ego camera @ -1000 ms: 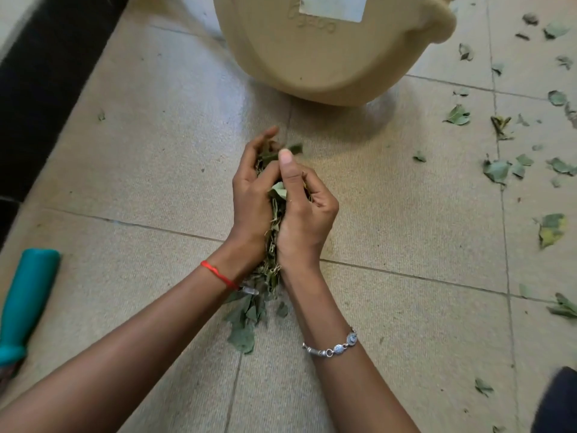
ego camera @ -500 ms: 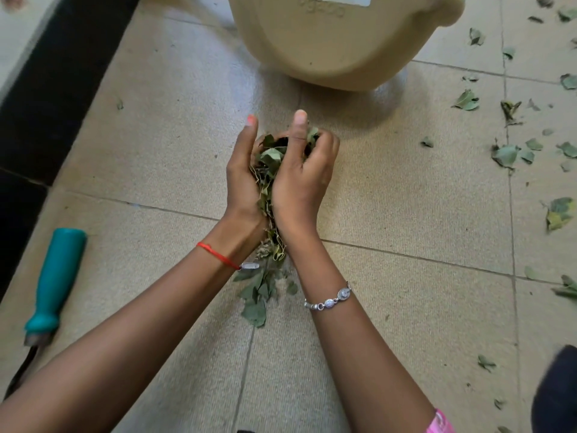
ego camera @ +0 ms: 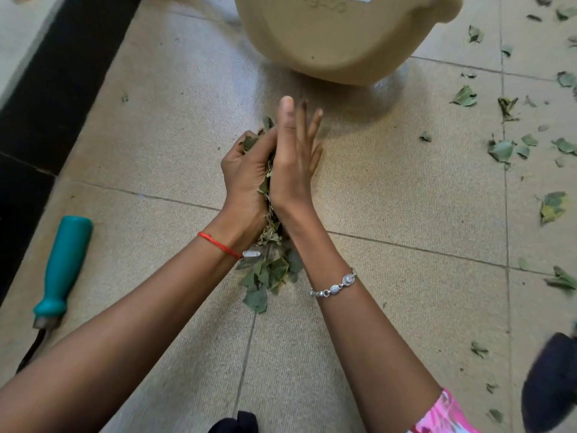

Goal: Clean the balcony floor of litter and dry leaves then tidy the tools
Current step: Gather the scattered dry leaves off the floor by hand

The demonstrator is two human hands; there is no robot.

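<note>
Two hands are pressing a clump of green and dry leaves (ego camera: 271,270) together over the beige tiled balcony floor (ego camera: 156,135).
The left hand (ego camera: 246,179) is curling its fingers round the clump while the right hand (ego camera: 293,164), fingers straight, is pushing flat against it; loose ends are trailing onto the floor. A beige plastic tub (ego camera: 337,35) is standing just beyond, a teal-handled tool (ego camera: 62,264) is lying at left, and scattered leaves (ego camera: 499,150) are littering the tiles at right.

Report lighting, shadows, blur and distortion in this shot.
Head view: soft, even daylight, with a faint shadow under the beige tub. The left hand, right hand and leaves are sharp. The dark shape at the right edge is blurred. Grout lines run straight, so there is little distortion.
</note>
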